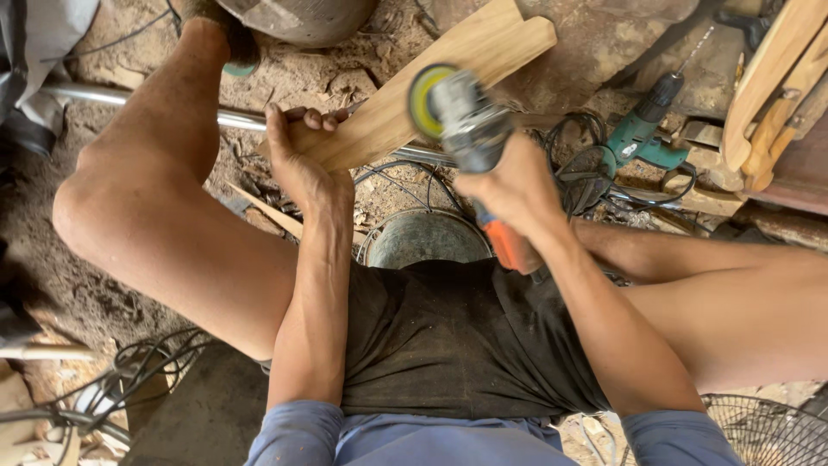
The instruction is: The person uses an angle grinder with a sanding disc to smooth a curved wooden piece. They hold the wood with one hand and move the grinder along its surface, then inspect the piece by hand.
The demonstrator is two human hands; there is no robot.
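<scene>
You're sitting low in a rough woodworking shop, dirt floor under your bare legs, sawdust and wood chips scattered all around. A teal power drill lies among tangled black cables to your right, cut wooden pieces lean at the edge, a metal pipe runs across the ground, and a wire fan guard sits by your hip.

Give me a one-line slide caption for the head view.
Seated person's left hand steadies a wooden board while right hand holds an angle grinder over it.
</scene>
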